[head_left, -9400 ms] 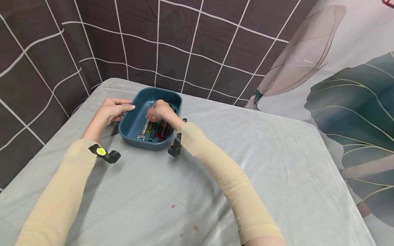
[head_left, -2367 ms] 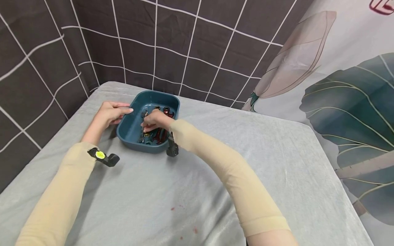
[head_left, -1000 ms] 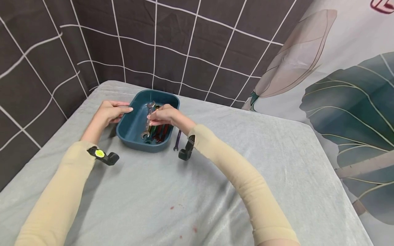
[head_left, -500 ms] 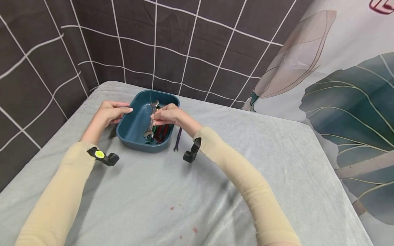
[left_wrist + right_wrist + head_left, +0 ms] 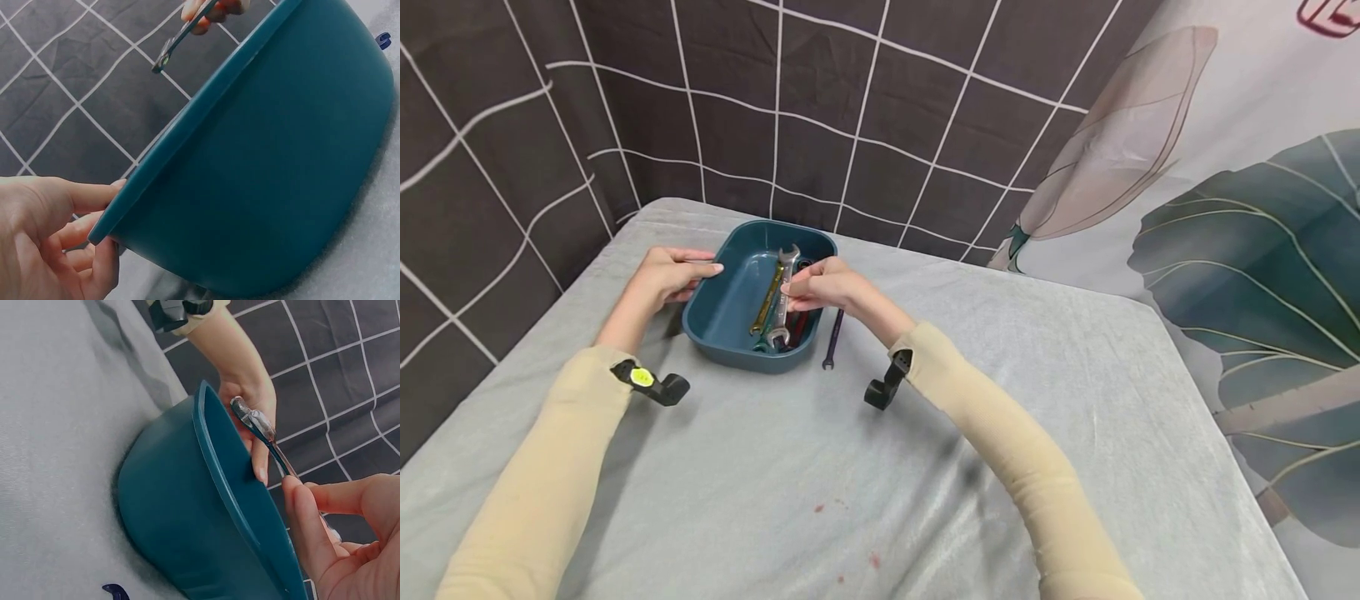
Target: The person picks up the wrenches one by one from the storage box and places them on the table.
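My left hand (image 5: 664, 277) grips the left rim of a blue plastic bin (image 5: 733, 356), thumb on top and fingers below the edge, as the left wrist view confirms. With thumb and fingertips, my right hand (image 5: 833, 286) pinches a silver open-ended wrench (image 5: 781, 317) by its middle. In the right wrist view, that wrench (image 5: 259, 428) is held up at the bin's rim level. Inside the bin lie a gold wrench (image 5: 767, 302), a green wrench (image 5: 762, 344) and red ones partly hidden under the silver wrench and right hand.
A purple wrench (image 5: 832, 340) lies on the grey cloth-covered table (image 5: 760, 475), just right of the bin. Dark gridded fabric (image 5: 850, 108) hangs along the back and left edges. A leaf-print curtain (image 5: 1262, 250) hangs at the right.
My right hand, earlier reaching down among the wrenches, has lifted the silver wrench and carried it rightward across the bin, uncovering the gold wrench. The left hand keeps its place on the rim.
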Demonstrator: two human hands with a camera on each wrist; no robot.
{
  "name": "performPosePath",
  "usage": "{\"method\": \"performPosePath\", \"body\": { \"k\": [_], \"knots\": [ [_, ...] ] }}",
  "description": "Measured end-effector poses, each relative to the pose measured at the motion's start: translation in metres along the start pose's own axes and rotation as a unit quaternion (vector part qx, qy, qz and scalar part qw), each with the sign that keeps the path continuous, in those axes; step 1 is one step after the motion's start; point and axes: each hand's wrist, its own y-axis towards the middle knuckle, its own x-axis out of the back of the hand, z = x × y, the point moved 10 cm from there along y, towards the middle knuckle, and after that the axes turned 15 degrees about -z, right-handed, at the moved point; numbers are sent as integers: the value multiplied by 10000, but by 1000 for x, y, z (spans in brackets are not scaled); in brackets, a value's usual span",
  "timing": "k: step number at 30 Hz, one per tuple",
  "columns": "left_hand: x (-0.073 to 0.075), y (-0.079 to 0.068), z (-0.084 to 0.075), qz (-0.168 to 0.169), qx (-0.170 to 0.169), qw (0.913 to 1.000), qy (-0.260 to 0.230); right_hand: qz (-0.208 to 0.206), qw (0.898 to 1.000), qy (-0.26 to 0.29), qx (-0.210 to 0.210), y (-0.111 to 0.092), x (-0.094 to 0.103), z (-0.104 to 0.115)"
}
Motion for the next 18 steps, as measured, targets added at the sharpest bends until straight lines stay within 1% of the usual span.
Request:
{"method": "performPosePath", "body": {
  "k": [5,10,18],
  "knots": [
    [0,-1,-1,3,-9,10000,-13,-24,9999,-94,89,-6,7,-2],
    [-2,1,0,40,11,10000,-27,-46,9992,-268,281,-12,14,-3],
    [-3,2,1,96,18,9999,-110,-177,9985,-310,420,-17,26,-9]
  ]
}}
